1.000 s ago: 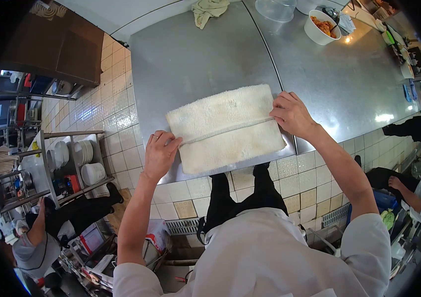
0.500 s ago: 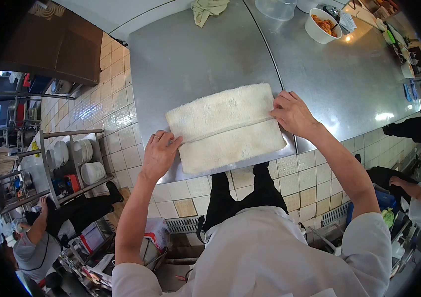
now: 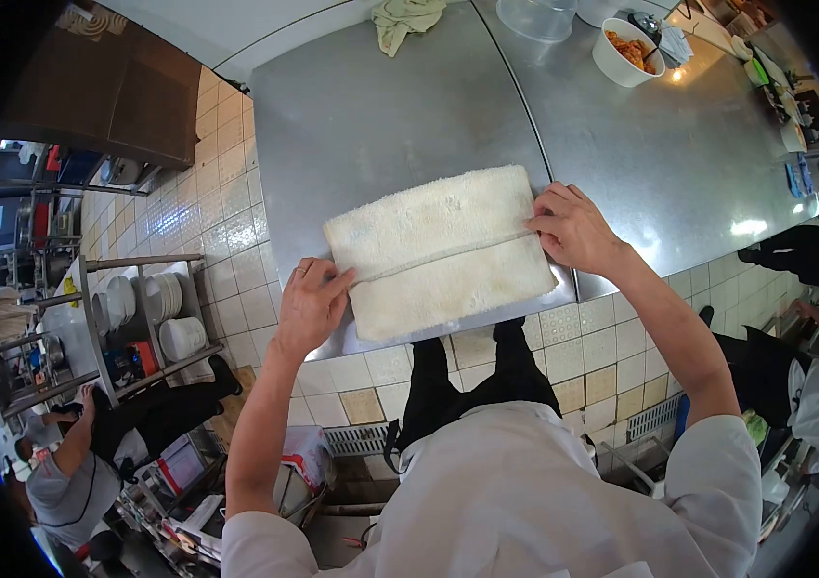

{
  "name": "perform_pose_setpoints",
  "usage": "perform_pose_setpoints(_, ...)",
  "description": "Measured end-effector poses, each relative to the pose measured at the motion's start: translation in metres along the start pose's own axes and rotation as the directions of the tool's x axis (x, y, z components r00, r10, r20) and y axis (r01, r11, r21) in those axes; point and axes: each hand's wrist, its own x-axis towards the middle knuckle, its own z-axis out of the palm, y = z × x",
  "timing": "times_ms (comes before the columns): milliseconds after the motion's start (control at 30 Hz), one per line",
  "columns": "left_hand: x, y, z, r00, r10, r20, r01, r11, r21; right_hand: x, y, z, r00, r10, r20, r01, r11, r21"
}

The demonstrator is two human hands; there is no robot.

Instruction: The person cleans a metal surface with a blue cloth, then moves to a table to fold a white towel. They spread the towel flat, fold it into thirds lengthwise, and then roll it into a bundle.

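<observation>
A cream-coloured towel (image 3: pixel 443 217) lies folded on the steel table, its folded edge running across the middle. At the left end of that edge, my left hand (image 3: pixel 314 299) pinches the cloth between thumb and fingers; a ring shows on one finger. My right hand (image 3: pixel 571 225) grips the right end of the same edge, thumb underneath and fingers curled. Both hands sit close to the tabletop, and the towel lies almost flat between them.
The steel table (image 3: pixel 380 116) has a seam to the right. A green cloth (image 3: pixel 403 21), a clear container (image 3: pixel 534 17) and a white tub of orange-red food (image 3: pixel 629 51) stand at the back. A plate rack (image 3: pixel 149 258) is at left. People work on both sides.
My hands and the towel have barely moved. At the right, the co-worker has shifted position. The person at the left has moved slightly.
</observation>
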Motion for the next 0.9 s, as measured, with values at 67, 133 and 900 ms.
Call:
perform_pose_setpoints(67,0.003,0.004,-0.003,1.0,-0.015,0.0,0.015,1.0,-0.015,-0.001,0.0,-0.001,1.0,0.022,0.016,-0.023,0.999,0.031)
perform_pose_setpoints(133,0.005,0.005,-0.005,1.0,-0.03,0.0,0.03,0.999,-0.029,-0.001,0.0,-0.003,0.999,0.04,0.025,-0.041,0.998,0.055)
perform_pose_setpoints(900,0.005,-0.007,0.001,0.999,0.048,-0.013,-0.048,0.998,0.036,-0.001,0.007,0.007,1.0,-0.007,0.003,0.007,1.0,0.027)
